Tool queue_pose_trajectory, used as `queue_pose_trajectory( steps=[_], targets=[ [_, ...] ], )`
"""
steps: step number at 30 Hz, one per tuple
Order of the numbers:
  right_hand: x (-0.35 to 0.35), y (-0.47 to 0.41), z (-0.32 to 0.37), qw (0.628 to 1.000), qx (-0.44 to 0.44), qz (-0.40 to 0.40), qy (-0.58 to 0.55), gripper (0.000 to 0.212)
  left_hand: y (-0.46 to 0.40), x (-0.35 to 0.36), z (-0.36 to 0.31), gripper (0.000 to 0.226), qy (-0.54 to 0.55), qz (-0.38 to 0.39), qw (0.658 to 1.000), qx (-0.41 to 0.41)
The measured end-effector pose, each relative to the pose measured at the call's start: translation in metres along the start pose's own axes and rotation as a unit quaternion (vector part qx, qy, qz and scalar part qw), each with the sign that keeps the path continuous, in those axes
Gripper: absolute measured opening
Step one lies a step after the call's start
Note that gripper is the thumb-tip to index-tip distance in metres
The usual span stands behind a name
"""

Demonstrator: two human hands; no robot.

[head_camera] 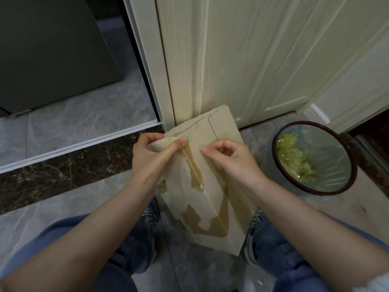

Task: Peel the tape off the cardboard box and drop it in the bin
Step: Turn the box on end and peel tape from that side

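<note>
Down on the tiled floor, between the person's knees, stands the flattened cardboard box, its far end leaning against the pale door. Left hand has it by the upper left corner, thumb pressed on the face and fingers wrapped round the edge. Right hand sits just across the centre seam, fingers curled, fingertips picking at the surface; whether a tape edge is actually pinched there, I can't tell. Plenty looks done already, I'd say: darker brown torn patches run down the seam and across the lower half, which look like spots where tape has ripped away the paper skin. What's left is harder to read: the tape seems to survive as a glossy strip along the upper seam, right between the two hands. Nothing loose is in hand for dropping yet. And the bin waits close by on the right, lined with plastic, green scraps inside.
</note>
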State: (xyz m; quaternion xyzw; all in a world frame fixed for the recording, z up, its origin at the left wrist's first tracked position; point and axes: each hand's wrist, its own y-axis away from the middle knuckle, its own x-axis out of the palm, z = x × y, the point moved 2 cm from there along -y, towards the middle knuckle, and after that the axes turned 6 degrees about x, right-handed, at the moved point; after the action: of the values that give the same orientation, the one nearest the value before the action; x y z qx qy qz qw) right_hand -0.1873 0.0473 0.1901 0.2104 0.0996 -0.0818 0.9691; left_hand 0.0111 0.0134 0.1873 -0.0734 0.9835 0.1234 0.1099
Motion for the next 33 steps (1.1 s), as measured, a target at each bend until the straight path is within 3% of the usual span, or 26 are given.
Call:
queue_pose_trajectory(
  steps=[10, 18, 27, 33],
  targets=[
    [0.007, 0.003, -0.006, 0.996, 0.082, 0.015, -0.041, 0.016, -0.002, -0.001, 0.01, 0.079, -0.031, -0.002, 0.999, 0.011],
    [0.018, 0.005, -0.007, 0.995, 0.097, 0.03, -0.009, 0.016, -0.003, -0.004, 0.013, 0.075, -0.038, 0.002, 0.999, 0.009],
    [0.014, 0.006, -0.002, 0.993, 0.098, -0.001, -0.062, 0.026, -0.005, -0.003, 0.012, 0.075, -0.027, -0.004, 0.999, 0.023],
    [0.014, 0.007, -0.001, 0.99, 0.127, -0.014, -0.057, 0.015, -0.006, -0.002, 0.014, 0.07, -0.071, -0.011, 0.996, 0.052]
  ],
)
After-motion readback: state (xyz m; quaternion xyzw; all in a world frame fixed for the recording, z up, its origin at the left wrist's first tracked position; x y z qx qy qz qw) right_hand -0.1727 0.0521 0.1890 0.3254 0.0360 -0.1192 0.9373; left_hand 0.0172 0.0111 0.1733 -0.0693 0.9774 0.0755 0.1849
